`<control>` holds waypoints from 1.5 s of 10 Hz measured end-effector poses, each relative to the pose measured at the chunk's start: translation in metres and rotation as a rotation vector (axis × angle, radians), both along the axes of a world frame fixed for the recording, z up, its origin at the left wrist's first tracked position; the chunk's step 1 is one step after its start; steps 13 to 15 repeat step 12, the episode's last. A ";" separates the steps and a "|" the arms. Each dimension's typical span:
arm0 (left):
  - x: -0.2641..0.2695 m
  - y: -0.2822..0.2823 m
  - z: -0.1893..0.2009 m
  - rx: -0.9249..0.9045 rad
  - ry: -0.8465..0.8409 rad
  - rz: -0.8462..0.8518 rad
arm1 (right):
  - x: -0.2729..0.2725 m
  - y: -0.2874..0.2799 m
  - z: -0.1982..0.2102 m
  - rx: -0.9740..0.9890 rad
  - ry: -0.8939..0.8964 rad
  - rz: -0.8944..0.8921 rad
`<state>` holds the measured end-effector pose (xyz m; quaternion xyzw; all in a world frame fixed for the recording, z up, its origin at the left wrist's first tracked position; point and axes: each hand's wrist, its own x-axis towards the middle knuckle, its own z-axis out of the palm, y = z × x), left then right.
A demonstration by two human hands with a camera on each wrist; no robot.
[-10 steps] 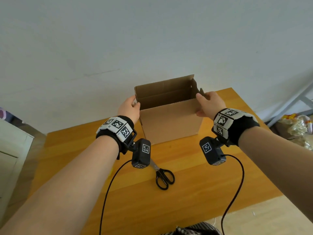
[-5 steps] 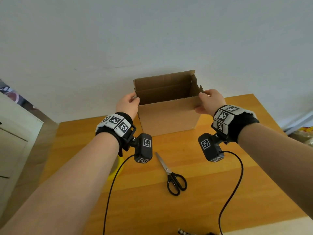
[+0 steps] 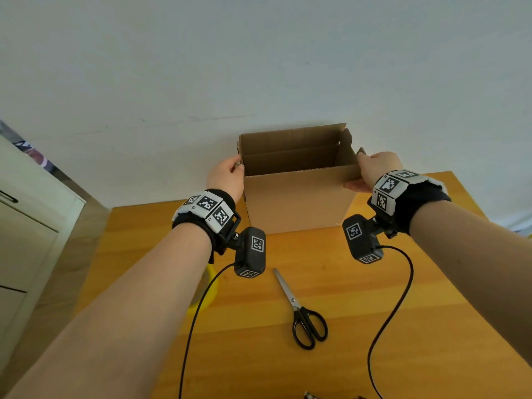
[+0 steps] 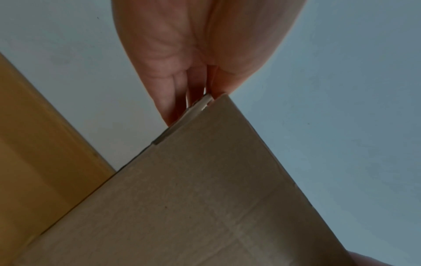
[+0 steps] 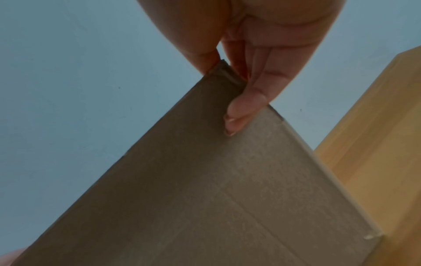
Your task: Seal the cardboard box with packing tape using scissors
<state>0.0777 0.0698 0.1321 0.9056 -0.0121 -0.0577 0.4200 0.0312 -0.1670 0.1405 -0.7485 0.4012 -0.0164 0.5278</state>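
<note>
An open brown cardboard box (image 3: 296, 203) stands on the far part of the wooden table (image 3: 431, 283), its flaps up. My left hand (image 3: 227, 177) pinches its top left corner; in the left wrist view, thumb and fingers of the hand (image 4: 205, 97) close on the box (image 4: 205, 198) edge. My right hand (image 3: 374, 168) grips the top right corner, and the right wrist view shows this hand (image 5: 225, 75) pinching the box (image 5: 216, 198) wall. Black-handled scissors (image 3: 302, 315) lie shut on the table in front of the box. A yellow tape roll (image 3: 211, 286) peeks out under my left forearm.
A pale wall rises right behind the box. A white cabinet (image 3: 26, 240) stands at the left, beside the table. Two black cables (image 3: 397, 306) trail from the wrist cameras across the table's near part.
The head view has tilted, so the scissors and the tape roll now show lower in the picture. Both hands keep their hold on the box's top corners.
</note>
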 end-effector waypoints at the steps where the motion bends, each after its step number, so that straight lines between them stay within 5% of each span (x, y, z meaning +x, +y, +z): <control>1: 0.003 0.001 -0.001 0.048 -0.012 0.009 | 0.003 0.002 -0.002 0.010 -0.038 -0.012; 7: -0.005 -0.004 0.007 0.016 0.037 0.066 | -0.003 0.002 -0.002 0.107 -0.097 -0.017; 12: -0.039 0.004 0.019 0.007 -0.098 0.048 | -0.035 0.017 0.003 -0.366 -0.146 0.105; 15: -0.039 0.004 0.019 0.007 -0.098 0.048 | -0.035 0.017 0.003 -0.366 -0.146 0.105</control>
